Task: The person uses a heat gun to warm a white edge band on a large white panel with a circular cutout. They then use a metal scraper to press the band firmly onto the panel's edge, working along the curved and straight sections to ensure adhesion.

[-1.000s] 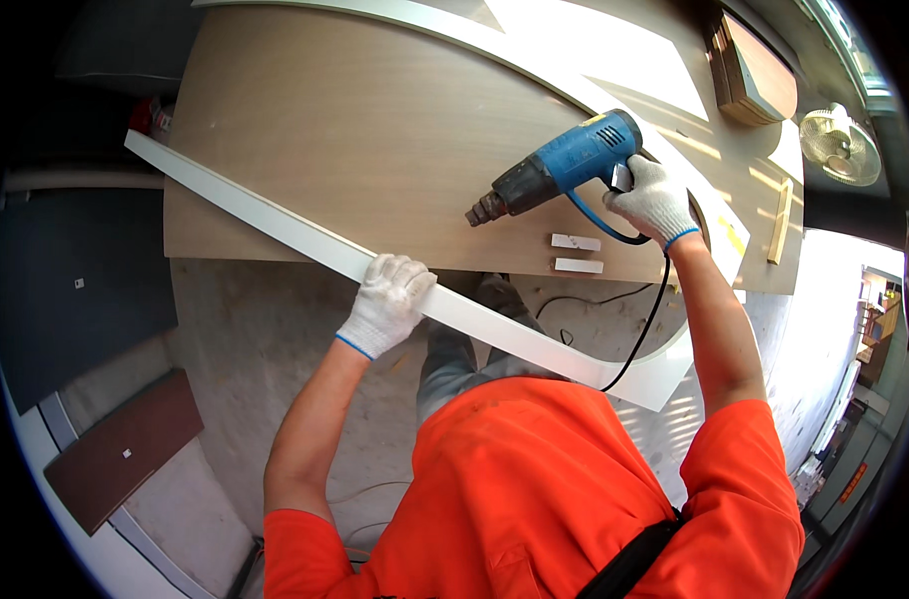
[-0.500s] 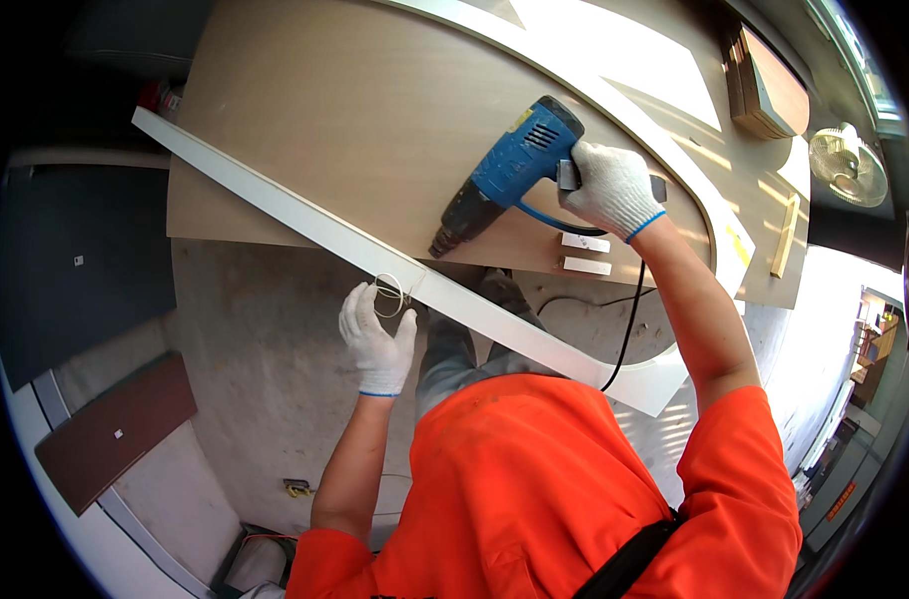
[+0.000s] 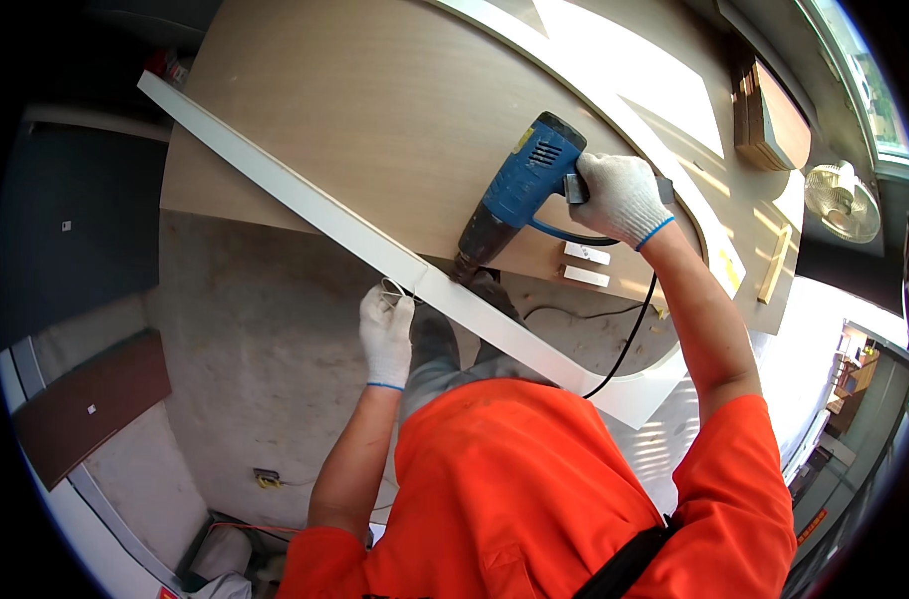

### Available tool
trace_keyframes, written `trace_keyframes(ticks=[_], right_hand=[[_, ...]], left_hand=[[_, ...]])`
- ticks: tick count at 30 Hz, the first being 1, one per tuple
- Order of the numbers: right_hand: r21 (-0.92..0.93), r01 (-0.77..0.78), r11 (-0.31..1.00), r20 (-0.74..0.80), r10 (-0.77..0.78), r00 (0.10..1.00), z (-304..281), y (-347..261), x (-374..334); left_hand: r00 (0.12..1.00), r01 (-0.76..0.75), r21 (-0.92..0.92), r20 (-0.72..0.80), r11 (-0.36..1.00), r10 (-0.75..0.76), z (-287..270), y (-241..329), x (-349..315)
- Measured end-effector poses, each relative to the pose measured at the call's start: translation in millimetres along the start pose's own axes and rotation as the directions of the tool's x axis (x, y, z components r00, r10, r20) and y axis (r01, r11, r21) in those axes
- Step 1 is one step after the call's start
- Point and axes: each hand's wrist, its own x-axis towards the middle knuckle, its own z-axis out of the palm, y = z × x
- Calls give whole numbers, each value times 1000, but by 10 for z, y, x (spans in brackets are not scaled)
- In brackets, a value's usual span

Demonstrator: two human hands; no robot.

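Note:
My right hand (image 3: 619,198), in a white knitted glove, is closed round the handle of a blue and black heat gun (image 3: 522,180). Its nozzle points down at the near edge of the table, close beside a long white board (image 3: 324,215). The board lies slantwise across that edge and curves at its near right end. Just left of the board, my gloved left hand (image 3: 385,334) pinches a thin whitish strip (image 3: 394,290), which is looped at the fingertips and runs to the board. Where the strip meets the board is too small to make out.
A large brown-topped table (image 3: 304,120) carries a curved white piece (image 3: 574,85) and two small white blocks (image 3: 586,264). Stacked panels (image 3: 769,120), a wooden stick (image 3: 775,265) and a fan (image 3: 842,203) are at the right. The gun's black cord (image 3: 629,344) hangs over the board.
My left hand has closed its fingers on the strip and moved nearer the board. The heat gun has shifted slightly right and down, bringing its nozzle close to the board.

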Motion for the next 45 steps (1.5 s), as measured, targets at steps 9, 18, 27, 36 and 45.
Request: trace_keyframes(ticks=[9, 18, 27, 36, 45], right_hand=[[80, -15, 997, -163, 28, 986, 178, -192, 251], [-47, 18, 999, 42, -16, 999, -163, -11, 102], [20, 14, 1000, -135, -11, 991, 88, -186, 327], [-62, 50, 997, 73, -45, 996, -236, -61, 131], [0, 22, 1000, -145, -22, 989, 45, -230, 332]], left_hand=[[975, 203, -32, -87, 979, -205, 146, 77, -41], [902, 370, -297, -113, 880, -417, 215, 207, -30], [803, 558, -458, 90, 692, -589, 333, 82, -266], [809, 567, -533, 220, 628, -545, 275, -119, -318], [796, 582, -610, 292, 538, -531, 365, -93, -407]])
